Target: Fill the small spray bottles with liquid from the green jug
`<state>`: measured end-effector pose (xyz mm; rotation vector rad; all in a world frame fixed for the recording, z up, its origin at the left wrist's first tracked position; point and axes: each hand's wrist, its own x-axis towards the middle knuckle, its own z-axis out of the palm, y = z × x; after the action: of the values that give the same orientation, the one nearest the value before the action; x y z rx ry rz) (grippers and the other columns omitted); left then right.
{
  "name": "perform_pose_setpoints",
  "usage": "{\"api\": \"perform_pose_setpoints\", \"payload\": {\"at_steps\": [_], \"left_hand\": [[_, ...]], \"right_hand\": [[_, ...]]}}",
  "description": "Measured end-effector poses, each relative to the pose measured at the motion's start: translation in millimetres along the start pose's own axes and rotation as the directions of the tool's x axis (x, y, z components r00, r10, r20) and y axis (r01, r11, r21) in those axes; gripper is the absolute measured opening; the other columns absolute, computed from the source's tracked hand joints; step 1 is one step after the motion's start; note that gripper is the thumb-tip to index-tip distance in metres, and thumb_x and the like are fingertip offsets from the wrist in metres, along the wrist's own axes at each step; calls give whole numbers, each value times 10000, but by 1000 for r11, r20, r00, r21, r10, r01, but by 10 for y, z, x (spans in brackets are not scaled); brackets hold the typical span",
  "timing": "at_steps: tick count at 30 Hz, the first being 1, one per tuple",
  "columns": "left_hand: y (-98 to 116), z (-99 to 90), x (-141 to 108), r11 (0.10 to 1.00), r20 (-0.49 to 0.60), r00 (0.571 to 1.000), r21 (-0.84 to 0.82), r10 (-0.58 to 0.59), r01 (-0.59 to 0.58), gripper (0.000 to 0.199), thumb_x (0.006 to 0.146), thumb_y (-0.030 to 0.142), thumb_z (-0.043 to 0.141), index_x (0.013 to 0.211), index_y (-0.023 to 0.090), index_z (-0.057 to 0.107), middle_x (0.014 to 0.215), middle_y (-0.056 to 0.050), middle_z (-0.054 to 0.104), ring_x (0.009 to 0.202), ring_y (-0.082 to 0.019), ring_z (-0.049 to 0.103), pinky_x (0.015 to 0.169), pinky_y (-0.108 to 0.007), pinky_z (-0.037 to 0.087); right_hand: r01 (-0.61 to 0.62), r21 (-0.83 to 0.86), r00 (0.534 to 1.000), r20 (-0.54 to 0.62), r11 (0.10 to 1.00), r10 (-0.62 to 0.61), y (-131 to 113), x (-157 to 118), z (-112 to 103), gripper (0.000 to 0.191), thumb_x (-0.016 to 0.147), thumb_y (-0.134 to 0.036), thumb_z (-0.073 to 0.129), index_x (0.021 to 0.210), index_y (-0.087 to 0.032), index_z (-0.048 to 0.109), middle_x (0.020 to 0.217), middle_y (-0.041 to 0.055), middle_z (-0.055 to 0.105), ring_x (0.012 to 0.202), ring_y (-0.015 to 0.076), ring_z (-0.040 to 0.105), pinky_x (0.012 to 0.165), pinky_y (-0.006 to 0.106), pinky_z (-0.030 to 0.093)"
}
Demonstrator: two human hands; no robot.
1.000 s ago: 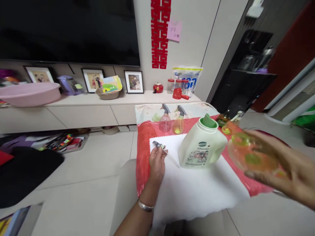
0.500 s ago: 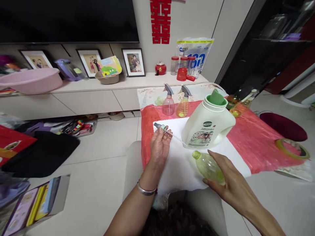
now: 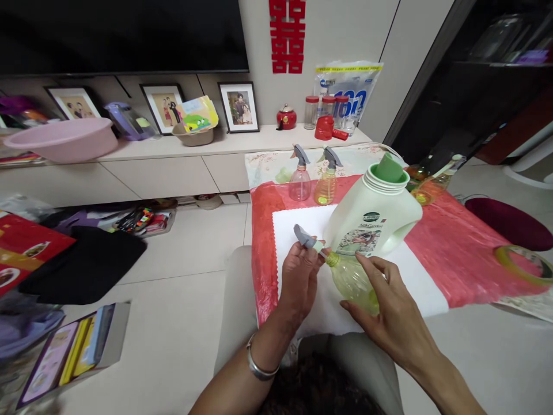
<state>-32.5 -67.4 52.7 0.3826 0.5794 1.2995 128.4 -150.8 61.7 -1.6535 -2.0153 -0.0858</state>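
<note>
My left hand [image 3: 300, 276] pinches a grey spray nozzle [image 3: 305, 236] with a pale green collar. The nozzle's tube runs into the neck of a clear yellow-green bottle [image 3: 349, 279], which lies tilted with its mouth toward that hand. Around the bottle's lower body, my right hand [image 3: 389, 302] closes with thumb and fingers. A large pale green detergent jug [image 3: 374, 210] with a darker green cup in its top stands just behind the bottle. A white cloth [image 3: 287, 222] lies beneath.
Two spray bottles, one pink [image 3: 300, 183] and one yellow [image 3: 326, 187], stand behind the cloth on a red plastic cover [image 3: 436, 248]. A roll of tape [image 3: 505, 268] sits at the right edge. Beyond is a low cabinet [image 3: 164, 173] with picture frames, a pink basin [image 3: 64, 141] and red-lidded jars.
My left hand has brought the nozzle rightward to the bottle, and its tube has gone into the neck. The bottle has shifted slightly left in my right hand. The view has moved a little.
</note>
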Motion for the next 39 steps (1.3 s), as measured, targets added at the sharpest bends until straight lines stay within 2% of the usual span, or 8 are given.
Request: {"api": "perform_pose_setpoints", "payload": {"at_steps": [9,20,24,27,30,33,35,39], "left_hand": [[-64,-11,-80,1000,40,999,-19,-17,18,379,701,285,903,1001,157,709,989,-34,729,960,-170,696,1001,-329,500],[-60,-45,-94,997,73,994,-1,-76,76,399,683,343,910,997,179,726,1001,-45,754,1047,-228,710,1100,-397,453],[-28,-46,-97,997,134,988,20,-79,77,390,722,354,886,1026,180,715,1014,-53,755,1095,-247,701,1112,-414,431],[-8,-69,-109,996,214,972,33,-91,86,378,757,378,858,1055,196,714,1042,-65,756,1147,-279,681,1104,-445,431],[-9,-102,-136,992,306,944,22,-124,123,342,832,397,791,1114,226,700,1089,-83,750,1203,-308,650,1081,-492,443],[-30,-116,-175,986,338,928,-5,-154,166,341,838,405,787,1124,244,698,1097,-79,745,1232,-314,631,1081,-502,440],[-50,-105,-204,979,320,931,-34,-178,199,361,800,409,823,1108,261,705,1087,-57,743,1232,-305,632,1098,-497,429],[-114,-61,-248,970,245,952,-107,-187,218,379,744,397,871,1071,293,711,1039,-8,735,1145,-262,669,1110,-473,430]], "right_hand": [[92,-28,990,-102,995,-95,-68,75,38,667,936,-463,602,1505,-187,388,1381,148,490,1227,292,502,942,476,507],[153,77,985,-87,985,-146,-51,113,-1,689,915,-369,657,1526,-233,369,1375,142,495,1222,279,500,952,457,495],[135,172,989,-83,976,-122,-15,99,-5,723,909,-373,668,1549,-257,351,1390,118,503,1253,257,508,989,431,505],[27,346,1000,-6,938,-26,56,61,-15,698,904,-384,674,1536,-291,392,1408,92,518,1260,233,542,1004,386,525],[-264,645,960,247,717,132,139,5,-10,654,921,-443,640,1523,-298,429,1460,83,503,1319,235,536,1062,387,514],[-506,816,863,476,280,172,161,-31,26,701,919,-520,599,1545,-278,396,1550,98,399,1393,252,476,1141,427,450],[-573,817,810,554,62,192,124,-38,65,771,890,-591,591,1548,-245,387,1578,126,340,1379,276,489,1128,445,456],[-630,763,721,643,-140,259,7,-66,167,852,885,-697,528,1545,-179,378,1589,166,296,1345,291,521,1104,447,477]]}}
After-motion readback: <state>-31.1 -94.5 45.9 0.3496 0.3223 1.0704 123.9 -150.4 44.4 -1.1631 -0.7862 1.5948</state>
